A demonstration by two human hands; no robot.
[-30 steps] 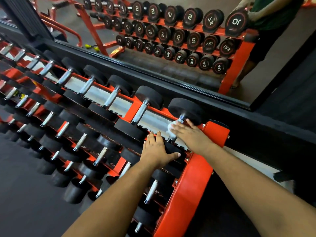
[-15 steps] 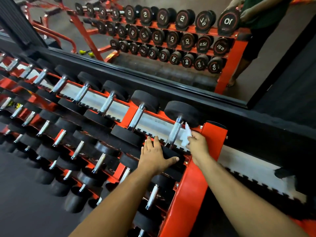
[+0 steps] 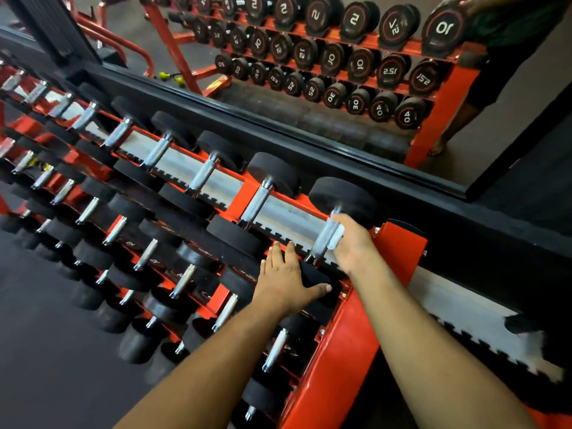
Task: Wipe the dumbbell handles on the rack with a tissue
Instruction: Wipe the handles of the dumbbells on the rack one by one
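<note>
A red three-tier rack (image 3: 399, 243) holds rows of black dumbbells with chrome handles. At the right end of the top tier, the last dumbbell's knurled handle (image 3: 323, 238) runs up to its black far head (image 3: 343, 196). My right hand (image 3: 353, 243) presses a white tissue (image 3: 337, 235) against the right side of that handle, fingers curled round the tissue. My left hand (image 3: 286, 281) lies flat, fingers straight, on the near black head (image 3: 312, 275) of the same dumbbell.
A wall mirror (image 3: 340, 88) behind the rack reflects numbered dumbbells and a standing person. More chrome handles (image 3: 258, 202) line the top tier to the left, with lower tiers (image 3: 145, 252) in front. Dark floor (image 3: 37, 335) lies at lower left.
My right hand has come back from the rack's end post onto the handle, laying the tissue against its right side. The left hand stays on the near head. The camera moved closer.
</note>
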